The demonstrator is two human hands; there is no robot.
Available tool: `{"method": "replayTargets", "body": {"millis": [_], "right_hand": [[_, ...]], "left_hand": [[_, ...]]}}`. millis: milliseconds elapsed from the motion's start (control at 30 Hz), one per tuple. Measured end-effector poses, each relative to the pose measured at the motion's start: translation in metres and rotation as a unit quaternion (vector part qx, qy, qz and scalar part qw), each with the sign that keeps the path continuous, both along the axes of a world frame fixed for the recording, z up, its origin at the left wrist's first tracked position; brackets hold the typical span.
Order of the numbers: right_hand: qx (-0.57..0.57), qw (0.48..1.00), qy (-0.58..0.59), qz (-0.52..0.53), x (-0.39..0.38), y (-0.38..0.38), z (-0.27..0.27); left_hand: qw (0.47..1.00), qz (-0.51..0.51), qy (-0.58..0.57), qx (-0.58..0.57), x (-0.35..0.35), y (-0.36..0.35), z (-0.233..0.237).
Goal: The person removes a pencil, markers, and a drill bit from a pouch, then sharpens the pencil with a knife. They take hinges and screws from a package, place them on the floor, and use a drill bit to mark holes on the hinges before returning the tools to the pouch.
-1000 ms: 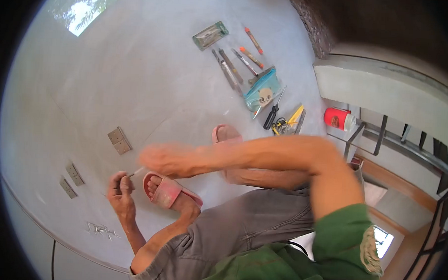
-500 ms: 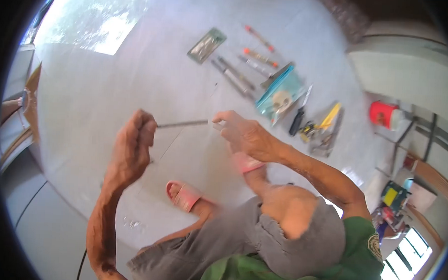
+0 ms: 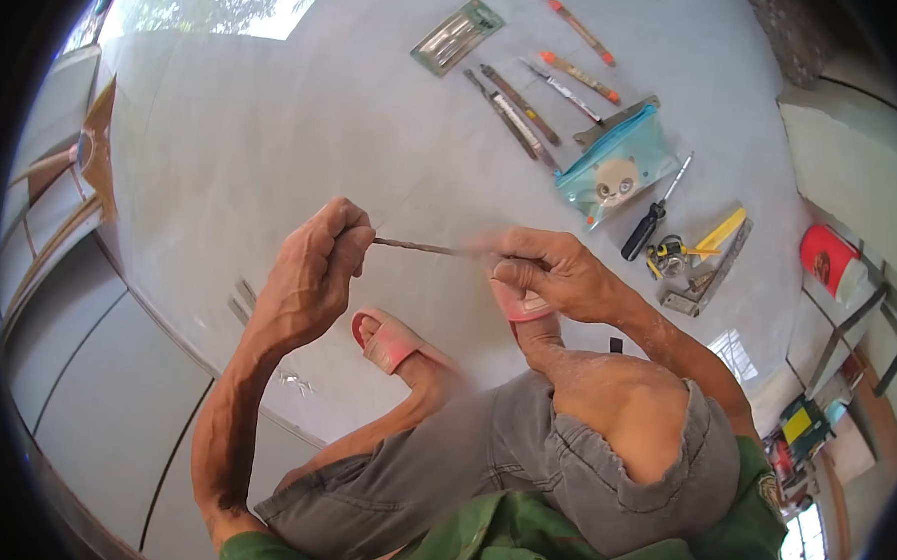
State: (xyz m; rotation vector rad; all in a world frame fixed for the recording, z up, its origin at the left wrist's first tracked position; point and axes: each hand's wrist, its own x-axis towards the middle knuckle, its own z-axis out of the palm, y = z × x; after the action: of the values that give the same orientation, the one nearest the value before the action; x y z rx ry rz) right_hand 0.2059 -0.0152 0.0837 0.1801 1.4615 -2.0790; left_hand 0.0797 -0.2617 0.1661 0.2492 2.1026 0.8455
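Observation:
My left hand is closed, pinching one end of a thin, dark, spiral-fluted drill bit. The bit lies almost level between my two hands, above the floor. My right hand is closed at the bit's other end, thumb and forefinger together; its fingertips are smeared by motion and hide that tip. Beyond my right hand, a clear pouch with a blue zip and a panda face lies on the floor, with a black-handled screwdriver beside it.
Orange-ended tubes, dark rods and a packet lie farther out on the pale floor. A yellow cutter and a metal bar are at the right. A red container stands near the furniture. My pink sandals are below the hands.
My right hand has gone from loosely spread fingers near the bit's end to closed around it. The whole view has shifted, so the floor items sit higher and farther right.

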Motion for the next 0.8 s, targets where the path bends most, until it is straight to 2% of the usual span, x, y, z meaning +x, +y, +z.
{"method": "replayTargets", "body": {"millis": [100,200,300,333,433,533,600,700,800], "right_hand": [[0.080,0.991,0.035,0.105,-0.011,-0.003,0.002],[0.116,0.974,0.079,0.179,-0.024,-0.020,0.001],[0.099,0.970,0.136,0.174,-0.031,-0.048,-0.002],[0.110,0.966,0.145,0.185,-0.033,-0.052,-0.002],[0.105,0.947,0.198,0.230,-0.047,-0.069,-0.001],[0.111,0.936,0.254,0.217,-0.037,-0.079,-0.009],[0.108,0.948,0.173,0.242,-0.033,-0.084,-0.001],[0.179,0.913,0.212,0.298,-0.033,-0.088,0.006],[0.098,0.950,0.185,0.232,-0.017,-0.077,-0.004]], "left_hand": [[0.998,-0.039,0.041,-0.031,0.013,-0.012,0.003],[1.000,0.000,0.028,-0.014,0.037,-0.014,0.004],[0.998,0.068,-0.006,0.007,0.061,-0.020,-0.005],[0.995,0.100,-0.022,-0.017,0.066,-0.023,-0.005],[0.982,0.186,-0.001,0.011,0.090,-0.046,-0.019],[0.952,0.297,-0.071,0.015,0.099,-0.047,-0.013],[0.925,0.362,-0.098,0.056,0.111,-0.048,-0.013],[0.905,0.391,-0.107,0.133,0.118,-0.041,-0.010],[0.914,0.365,-0.128,0.122,0.122,-0.039,-0.007]]}}
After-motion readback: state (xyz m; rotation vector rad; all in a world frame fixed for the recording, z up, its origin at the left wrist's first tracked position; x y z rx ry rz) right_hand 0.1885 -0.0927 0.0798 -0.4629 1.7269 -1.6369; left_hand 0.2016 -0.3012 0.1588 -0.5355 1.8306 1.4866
